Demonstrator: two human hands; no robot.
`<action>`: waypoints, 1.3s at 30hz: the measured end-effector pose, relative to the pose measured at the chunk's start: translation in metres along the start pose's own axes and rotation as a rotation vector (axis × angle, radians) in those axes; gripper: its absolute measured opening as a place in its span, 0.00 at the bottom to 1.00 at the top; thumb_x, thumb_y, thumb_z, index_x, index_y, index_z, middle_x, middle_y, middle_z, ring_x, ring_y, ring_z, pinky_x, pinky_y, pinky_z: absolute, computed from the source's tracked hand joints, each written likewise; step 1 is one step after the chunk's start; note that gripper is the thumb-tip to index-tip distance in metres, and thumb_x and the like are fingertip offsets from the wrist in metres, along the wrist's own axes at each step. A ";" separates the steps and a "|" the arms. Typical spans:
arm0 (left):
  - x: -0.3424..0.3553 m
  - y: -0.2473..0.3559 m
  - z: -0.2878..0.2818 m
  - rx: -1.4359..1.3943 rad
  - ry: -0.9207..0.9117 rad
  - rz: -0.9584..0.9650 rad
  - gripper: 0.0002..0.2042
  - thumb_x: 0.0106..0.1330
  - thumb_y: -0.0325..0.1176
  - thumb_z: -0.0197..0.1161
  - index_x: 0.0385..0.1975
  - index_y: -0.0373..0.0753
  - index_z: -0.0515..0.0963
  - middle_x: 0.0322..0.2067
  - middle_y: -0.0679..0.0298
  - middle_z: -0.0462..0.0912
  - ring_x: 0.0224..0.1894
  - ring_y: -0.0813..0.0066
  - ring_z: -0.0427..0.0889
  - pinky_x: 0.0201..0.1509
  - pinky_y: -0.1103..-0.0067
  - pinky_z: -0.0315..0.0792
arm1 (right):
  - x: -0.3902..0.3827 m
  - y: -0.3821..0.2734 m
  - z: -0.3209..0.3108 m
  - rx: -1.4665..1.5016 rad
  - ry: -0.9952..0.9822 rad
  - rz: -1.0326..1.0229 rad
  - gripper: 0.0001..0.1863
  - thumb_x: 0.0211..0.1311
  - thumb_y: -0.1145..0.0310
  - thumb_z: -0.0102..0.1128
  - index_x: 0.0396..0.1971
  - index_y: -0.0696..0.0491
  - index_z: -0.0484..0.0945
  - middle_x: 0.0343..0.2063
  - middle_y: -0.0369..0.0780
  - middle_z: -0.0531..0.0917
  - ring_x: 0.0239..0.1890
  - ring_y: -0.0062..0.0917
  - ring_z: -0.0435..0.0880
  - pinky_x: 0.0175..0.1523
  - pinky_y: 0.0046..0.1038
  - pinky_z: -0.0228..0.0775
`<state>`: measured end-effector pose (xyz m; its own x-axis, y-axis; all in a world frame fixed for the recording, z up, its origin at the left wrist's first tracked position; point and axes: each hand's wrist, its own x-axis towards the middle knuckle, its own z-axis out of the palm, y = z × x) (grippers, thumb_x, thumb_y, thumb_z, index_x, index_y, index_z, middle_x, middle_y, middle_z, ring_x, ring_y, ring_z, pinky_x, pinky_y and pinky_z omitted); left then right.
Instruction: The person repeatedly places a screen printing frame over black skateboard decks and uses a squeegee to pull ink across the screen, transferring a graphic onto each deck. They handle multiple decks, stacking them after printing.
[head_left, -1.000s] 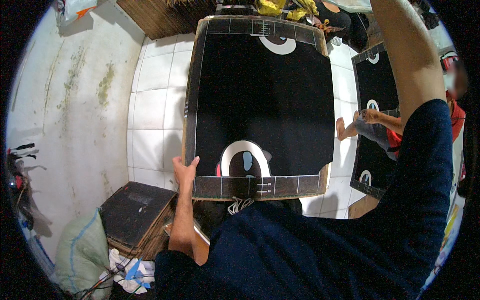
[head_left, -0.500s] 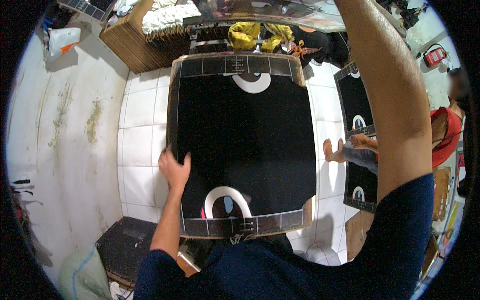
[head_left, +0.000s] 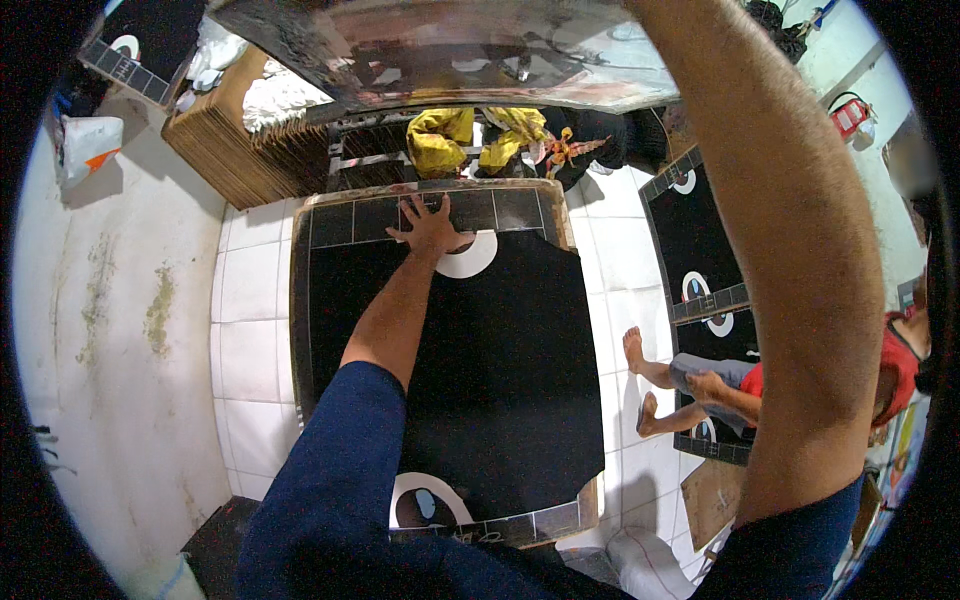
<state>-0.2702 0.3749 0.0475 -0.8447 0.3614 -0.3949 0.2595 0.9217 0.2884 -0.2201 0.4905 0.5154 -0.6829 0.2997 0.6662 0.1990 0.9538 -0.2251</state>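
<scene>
Since the earlier frame, the left hand (head_left: 428,233) had been carried from beside the left edge of the board (head_left: 567,222) to its far end, and the board was now seen lower in the view. At the far left, a white plastic bag (head_left: 92,150) with an orange patch was seen against a stained white wall (head_left: 130,330). Beside it, a stack of brown boards (head_left: 215,145) was topped by crumpled white cloth (head_left: 280,97). White floor tiles (head_left: 250,290) were crossed by thin lines. In the middle, in front of the person's body, a black piece (head_left: 500,350) was spread flat on the board, bordered at each end by a dark strip marked with pale lines. On the far strip the left hand was laid palm down with its fingers spread, nothing being gripped; the thumb was held close to an eye print (head_left: 470,262). Yellow cloths (head_left: 440,140) were heaped beyond the board, beneath a smeared framed panel (head_left: 480,60). Farther right, another row of black pieces (head_left: 710,240) was partly hidden by the raised right arm (head_left: 790,200). Because the right hand was cut off by the upper edge, its state could not be told. A red extinguisher (head_left: 850,117) and a co-worker in a red top (head_left: 905,365) were seen beyond.
</scene>
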 end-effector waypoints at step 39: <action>-0.053 0.067 0.073 0.086 0.495 0.221 0.40 0.63 0.39 0.66 0.74 0.33 0.59 0.75 0.46 0.55 0.78 0.43 0.53 0.74 0.33 0.43 | 0.047 0.009 0.017 -0.077 -0.097 -0.076 0.21 0.58 0.62 0.61 0.49 0.56 0.86 0.51 0.52 0.86 0.55 0.42 0.87 0.59 0.36 0.79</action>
<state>-0.1739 0.4274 0.0244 -0.8796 0.4573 0.1308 0.4757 0.8471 0.2371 -0.2627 0.5129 0.5329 -0.7622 0.2266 0.6064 0.1946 0.9736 -0.1192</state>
